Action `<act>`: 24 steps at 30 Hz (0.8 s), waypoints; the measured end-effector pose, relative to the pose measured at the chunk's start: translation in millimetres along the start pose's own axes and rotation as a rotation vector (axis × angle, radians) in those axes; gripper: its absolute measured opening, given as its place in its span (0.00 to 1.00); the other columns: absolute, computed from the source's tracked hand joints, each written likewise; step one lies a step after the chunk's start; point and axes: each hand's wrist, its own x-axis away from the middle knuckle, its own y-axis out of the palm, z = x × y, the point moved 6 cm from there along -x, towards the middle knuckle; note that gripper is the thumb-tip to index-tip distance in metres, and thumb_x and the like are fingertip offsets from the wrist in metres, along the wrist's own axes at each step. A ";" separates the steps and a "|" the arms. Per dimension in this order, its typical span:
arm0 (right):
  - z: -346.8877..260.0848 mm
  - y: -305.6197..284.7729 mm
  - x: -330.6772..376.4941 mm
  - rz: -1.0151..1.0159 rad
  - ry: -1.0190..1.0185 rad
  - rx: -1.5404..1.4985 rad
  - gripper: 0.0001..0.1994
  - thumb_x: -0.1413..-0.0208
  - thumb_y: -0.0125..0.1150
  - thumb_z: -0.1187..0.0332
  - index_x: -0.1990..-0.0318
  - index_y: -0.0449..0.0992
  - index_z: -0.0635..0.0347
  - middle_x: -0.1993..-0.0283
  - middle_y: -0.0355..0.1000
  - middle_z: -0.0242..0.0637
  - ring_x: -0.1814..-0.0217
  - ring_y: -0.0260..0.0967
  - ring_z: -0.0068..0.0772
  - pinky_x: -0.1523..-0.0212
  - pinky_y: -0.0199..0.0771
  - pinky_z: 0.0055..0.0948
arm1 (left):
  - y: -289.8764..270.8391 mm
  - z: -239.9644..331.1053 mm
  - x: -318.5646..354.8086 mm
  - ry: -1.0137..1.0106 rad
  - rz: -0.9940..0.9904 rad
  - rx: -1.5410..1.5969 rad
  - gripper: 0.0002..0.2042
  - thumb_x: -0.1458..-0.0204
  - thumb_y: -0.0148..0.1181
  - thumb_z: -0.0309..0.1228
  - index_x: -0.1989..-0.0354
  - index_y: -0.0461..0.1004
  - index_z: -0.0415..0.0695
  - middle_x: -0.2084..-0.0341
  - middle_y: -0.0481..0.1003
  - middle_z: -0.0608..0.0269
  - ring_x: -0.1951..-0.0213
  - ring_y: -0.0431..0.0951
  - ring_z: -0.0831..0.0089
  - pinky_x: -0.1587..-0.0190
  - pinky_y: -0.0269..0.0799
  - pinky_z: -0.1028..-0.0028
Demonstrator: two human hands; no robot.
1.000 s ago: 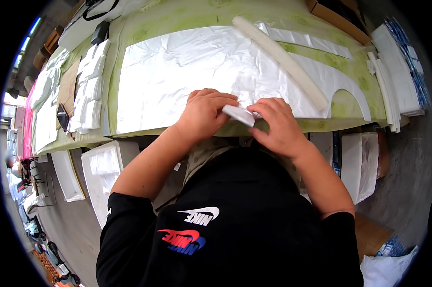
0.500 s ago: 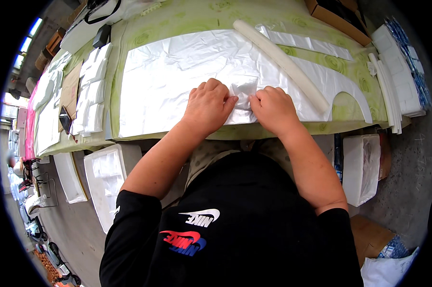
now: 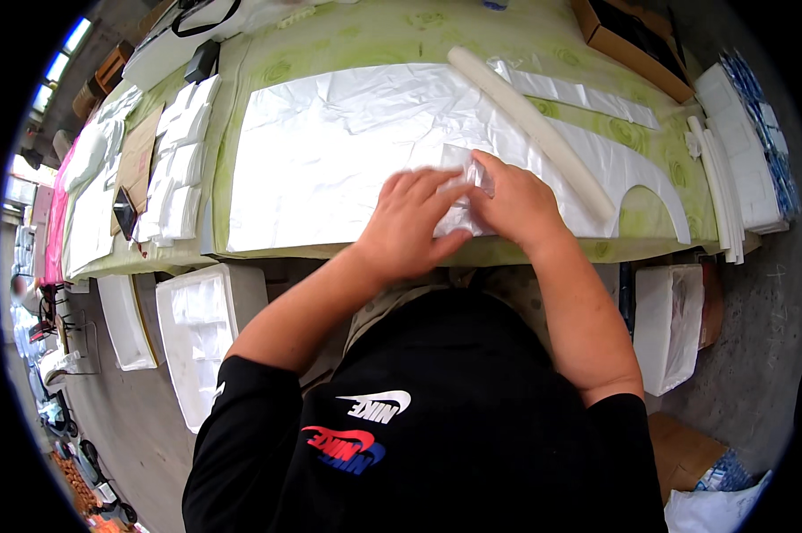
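Both hands working a small clear plastic piece (image 3: 467,182), film or a little bag, over the near edge of the large white sheet (image 3: 330,151), roughly at centre of view, just above the 6 o'clock rim of the green surface (image 3: 330,40). Left hand (image 3: 411,226) coming in from 7 o'clock, fingers (image 3: 436,191) curled and closed onto the piece's lower left side; right hand (image 3: 518,202) coming in from 5 o'clock, fingers (image 3: 485,178) together, pinching the upper right edge. Piece blurred, so exact outline and fold hard to tell. Judging by wrinkles and shine: very light, limp, thin, slippery between fingertips, likely to crumple or cling rather than hold shape; not fragile in the breaking sense, but probably easy to tear or stretch. Best taken by an edge or corner, pinched from both sides, kept taut between the two hands. White sheet underneath looking equally thin and creased, likely to shift if dragged on. Long white foam roll (image 3: 530,115) lying diagonally at 1 o'clock of the hands, near but apart. Stacked white folded pieces (image 3: 174,164) at 9 o'clock on the surface; white foam trays (image 3: 205,338) below the edge at 8 o'clock; white stack (image 3: 738,151) at 3 o'clock.
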 end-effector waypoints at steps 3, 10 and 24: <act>-3.8 -0.7 -4.4 -0.081 0.024 -0.016 0.28 0.45 0.61 0.55 0.36 0.73 0.47 0.53 0.80 0.46 0.48 0.77 0.50 0.47 0.76 0.45 | 1.8 13.4 46.0 -0.074 -0.070 0.481 0.17 0.43 0.66 0.33 0.47 0.75 0.42 0.47 0.75 0.57 0.45 0.75 0.63 0.42 0.71 0.66; -39.3 9.9 44.8 -0.054 -0.327 0.037 0.22 0.49 0.65 0.57 0.45 0.79 0.51 0.56 0.77 0.45 0.50 0.74 0.54 0.52 0.75 0.46 | 56.2 -7.8 106.8 -1.171 0.121 1.663 0.19 0.32 0.55 0.37 0.37 0.64 0.44 0.42 0.71 0.58 0.42 0.74 0.66 0.42 0.73 0.63; -36.9 29.3 72.4 0.170 -0.235 -0.930 0.08 0.38 0.60 0.79 0.53 0.76 0.62 0.61 0.72 0.29 0.62 0.67 0.18 0.57 0.70 0.20 | 19.2 -18.8 108.0 -0.740 0.233 1.299 0.05 0.32 0.55 0.31 0.54 0.73 0.45 0.63 0.74 0.73 0.59 0.71 0.85 0.53 0.69 0.78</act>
